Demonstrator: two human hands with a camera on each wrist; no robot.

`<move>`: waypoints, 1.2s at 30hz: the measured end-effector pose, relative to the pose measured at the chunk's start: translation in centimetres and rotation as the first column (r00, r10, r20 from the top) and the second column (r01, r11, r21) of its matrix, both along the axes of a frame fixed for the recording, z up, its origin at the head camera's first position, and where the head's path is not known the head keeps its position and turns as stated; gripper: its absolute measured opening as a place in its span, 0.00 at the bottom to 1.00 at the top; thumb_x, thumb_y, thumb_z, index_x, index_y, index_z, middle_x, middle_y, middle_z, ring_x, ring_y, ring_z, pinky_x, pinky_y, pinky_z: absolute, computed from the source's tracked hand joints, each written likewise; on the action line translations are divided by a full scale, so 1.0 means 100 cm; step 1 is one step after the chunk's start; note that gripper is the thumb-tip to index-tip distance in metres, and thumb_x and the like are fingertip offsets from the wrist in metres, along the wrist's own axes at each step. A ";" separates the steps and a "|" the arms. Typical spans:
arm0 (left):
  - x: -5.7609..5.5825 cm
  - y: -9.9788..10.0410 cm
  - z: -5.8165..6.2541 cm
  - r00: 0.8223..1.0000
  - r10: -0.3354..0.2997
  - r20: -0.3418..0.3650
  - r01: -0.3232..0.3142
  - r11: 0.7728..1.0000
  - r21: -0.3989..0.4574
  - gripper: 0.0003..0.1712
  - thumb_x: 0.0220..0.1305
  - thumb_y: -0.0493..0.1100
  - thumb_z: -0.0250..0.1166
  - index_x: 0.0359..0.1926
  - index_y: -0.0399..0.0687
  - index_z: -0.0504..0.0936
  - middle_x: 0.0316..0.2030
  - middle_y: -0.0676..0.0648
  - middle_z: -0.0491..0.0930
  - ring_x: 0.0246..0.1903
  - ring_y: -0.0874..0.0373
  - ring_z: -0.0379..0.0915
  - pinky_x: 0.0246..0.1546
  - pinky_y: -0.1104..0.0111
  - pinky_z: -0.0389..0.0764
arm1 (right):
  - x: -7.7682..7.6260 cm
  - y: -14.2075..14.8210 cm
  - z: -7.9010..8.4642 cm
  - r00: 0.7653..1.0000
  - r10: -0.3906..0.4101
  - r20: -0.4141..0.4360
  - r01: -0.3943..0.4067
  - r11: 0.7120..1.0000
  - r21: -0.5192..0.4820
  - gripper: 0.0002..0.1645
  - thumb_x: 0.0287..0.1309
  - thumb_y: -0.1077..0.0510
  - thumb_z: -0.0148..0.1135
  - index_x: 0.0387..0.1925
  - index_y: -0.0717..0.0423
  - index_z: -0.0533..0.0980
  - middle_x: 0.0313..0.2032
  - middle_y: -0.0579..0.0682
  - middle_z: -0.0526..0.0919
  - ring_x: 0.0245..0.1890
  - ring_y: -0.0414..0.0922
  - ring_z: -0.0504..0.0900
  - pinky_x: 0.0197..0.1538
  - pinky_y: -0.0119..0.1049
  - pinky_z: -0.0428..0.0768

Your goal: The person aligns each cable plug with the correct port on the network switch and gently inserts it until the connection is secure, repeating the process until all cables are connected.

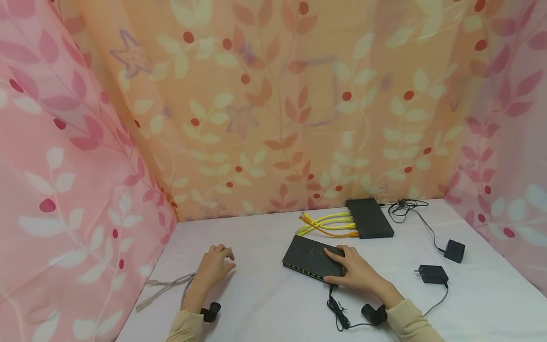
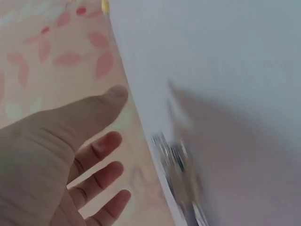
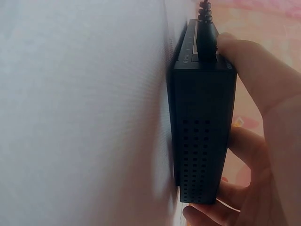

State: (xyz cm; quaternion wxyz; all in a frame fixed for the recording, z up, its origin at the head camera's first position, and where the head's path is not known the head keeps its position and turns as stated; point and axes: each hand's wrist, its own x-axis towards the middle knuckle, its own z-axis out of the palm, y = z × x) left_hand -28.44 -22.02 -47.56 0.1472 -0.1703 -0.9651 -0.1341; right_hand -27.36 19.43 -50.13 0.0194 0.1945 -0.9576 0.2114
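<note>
My right hand (image 1: pixel 354 270) grips the right end of a black network switch (image 1: pixel 314 254), thumb at its front edge and fingers over the top. In the right wrist view, the switch's vented side (image 3: pixel 202 136) shows, with a black power plug (image 3: pixel 207 40) in its port end. The row of ports faces the front. My left hand (image 1: pixel 212 266) is raised at the left with fingers loosely bent and nothing between them. Grey network cables (image 1: pixel 168 284) lie beside and beneath that wrist. A blurred cable connector (image 2: pixel 176 165) appears below the left hand in the left wrist view.
Behind stands a second black switch (image 1: pixel 369 218) with yellow and orange cables (image 1: pixel 331 223) plugged in. Two black power adapters (image 1: pixel 454 251) lie at the right with their cords. A bundled black cord (image 1: pixel 337 311) lies in front. Floral curtains (image 1: pixel 278 104) enclose the white table.
</note>
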 end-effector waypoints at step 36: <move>0.010 -0.033 -0.019 0.997 0.074 0.031 -0.078 0.990 0.121 0.07 0.58 0.36 0.65 0.38 0.47 0.77 0.32 0.50 0.75 0.32 0.56 0.73 0.33 0.59 0.74 | 0.004 0.000 0.001 1.000 0.015 -0.006 -0.015 1.000 0.001 0.52 0.42 0.21 0.55 0.66 0.41 0.63 0.63 0.62 0.61 0.60 0.57 0.63 0.54 0.57 0.69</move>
